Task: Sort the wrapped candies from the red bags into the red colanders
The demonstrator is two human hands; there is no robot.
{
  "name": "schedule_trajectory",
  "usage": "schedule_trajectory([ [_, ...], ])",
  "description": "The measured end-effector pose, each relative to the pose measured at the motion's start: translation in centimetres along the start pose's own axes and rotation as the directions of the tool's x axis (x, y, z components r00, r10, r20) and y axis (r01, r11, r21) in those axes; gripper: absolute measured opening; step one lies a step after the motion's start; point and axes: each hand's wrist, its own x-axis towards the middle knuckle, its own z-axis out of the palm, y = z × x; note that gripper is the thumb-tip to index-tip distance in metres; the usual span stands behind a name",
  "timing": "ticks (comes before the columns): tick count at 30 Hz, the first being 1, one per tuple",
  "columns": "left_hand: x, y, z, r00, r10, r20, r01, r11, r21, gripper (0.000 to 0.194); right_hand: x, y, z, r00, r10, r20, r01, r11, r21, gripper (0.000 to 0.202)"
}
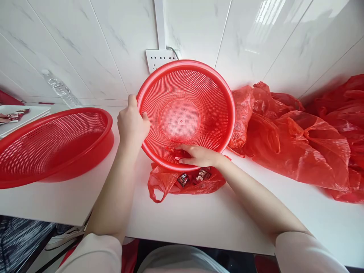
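Observation:
A round red perforated plastic basket point(182, 117) is tilted up, its hollow facing me. My left hand point(132, 123) is closed around its left rim, the thumb over the inside edge. Inside the basket, low near the front rim, my right hand point(197, 155) has its fingers stretched out over a few small red-wrapped packets point(179, 153), partly hidden by the fingers. Under the basket's front edge lies a red plastic bag point(163, 178) with its handle loop towards me. Small dark wrapped snacks point(183, 179) show in the bag's mouth.
Another red perforated basket point(106, 151) stands on the left. Behind it are a clear plastic bottle point(64, 91) and a white tray point(36, 110) with wrapped snacks. Full red plastic bags point(301, 144) crowd the white table's point(176, 223) right side. A power strip point(160, 57) is at the tiled wall.

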Motion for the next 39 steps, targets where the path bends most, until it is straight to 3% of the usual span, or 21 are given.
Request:
schedule_trajectory([
  [3,0.1,-0.2,0.1,1.0,0.012,-0.004,-0.012,1.0,-0.005,0.039,0.1,0.2,-0.9,0.998,0.016,-0.059,-0.009,0.995,0.104,0.04],
  [5,0.1,-0.2,0.0,1.0,0.013,0.003,-0.013,1.0,-0.01,0.039,0.4,0.6,-1.0,0.985,0.094,-0.142,-0.049,0.956,0.289,0.038],
  [7,0.1,-0.1,0.0,1.0,0.011,0.006,-0.011,1.0,-0.011,0.039,0.7,0.9,-1.1,0.965,0.216,-0.148,-0.096,0.818,0.567,0.042],
  [9,0.1,-0.2,-0.1,1.0,0.007,0.013,-0.007,1.0,-0.007,0.039,0.8,1.1,-1.1,0.952,0.296,-0.083,-0.123,0.614,0.78,0.046],
  [10,0.1,-0.2,-0.1,1.0,0.005,0.019,-0.005,1.0,-0.004,0.039,0.7,1.1,-1.2,0.954,0.296,-0.041,-0.131,0.539,0.832,0.045],
  [12,0.1,-0.3,-0.1,1.0,0.003,0.031,-0.003,1.0,-0.001,0.039,0.6,0.9,-1.4,0.969,0.246,0.026,-0.145,0.479,0.866,0.04],
  [15,0.2,-0.4,0.0,0.999,0.009,0.032,-0.009,1.0,-0.012,0.037,0.3,0.6,-1.7,0.983,0.178,0.046,-0.13,0.494,0.86,0.038],
  [25,0.5,-1.1,0.5,0.996,-0.082,0.033,0.084,0.994,-0.064,0.038,-0.4,-0.7,-2.7,0.99,0.074,-0.116,0.041,0.649,0.76,0.031],
  [33,1.1,-2.2,1.6,0.972,-0.223,0.076,0.225,0.974,-0.025,0.055,-0.6,-1.9,-3.0,0.912,0.141,-0.385,0.222,0.622,0.751,0.029],
  [39,2.1,-4.7,3.2,0.915,-0.318,0.247,0.318,0.947,0.042,0.063,-1.2,-3.0,-3.4,0.874,0.156,-0.46,0.264,0.642,0.719,0.026],
])
